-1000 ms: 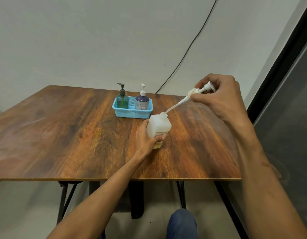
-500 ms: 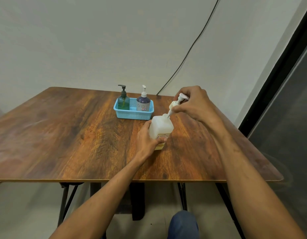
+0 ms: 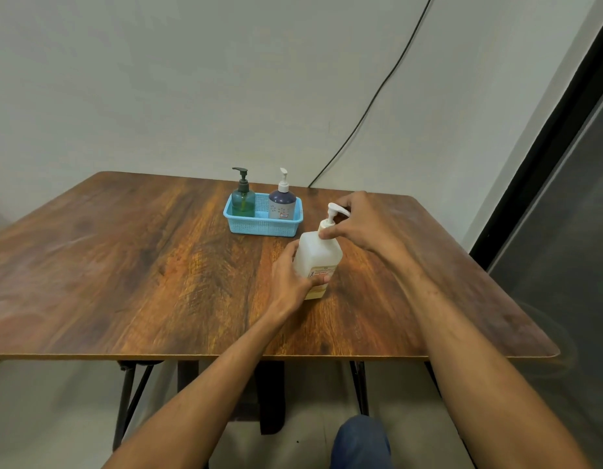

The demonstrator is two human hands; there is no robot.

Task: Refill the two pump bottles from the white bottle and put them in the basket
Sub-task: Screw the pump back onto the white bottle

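The white bottle [image 3: 318, 253] stands on the desk [image 3: 124, 265], on its right half, about midway between the near edge and the far edge. The left hand [image 3: 290, 282] is wrapped round its lower part, with fingers curled over the label. The right hand [image 3: 364, 225] is above it, and its fingertips pinch the neck of the white pump [image 3: 334, 211] that sits in the bottle's mouth. I think the step is screwing this pump on tight. To do it well, the left hand should hold the bottle firm and flat so it does not spin. The right hand should turn the collar straight, not crooked, so nothing leaks. The green pump bottle [image 3: 243, 199] and the dark blue pump bottle [image 3: 282, 204] stand upright side by side in the blue basket [image 3: 263, 228], close to the far edge, just behind the white bottle. So the job looks almost done. There is wide room on the desk to the left. The right edge is nearer, so take care not to knock the bottle that way.
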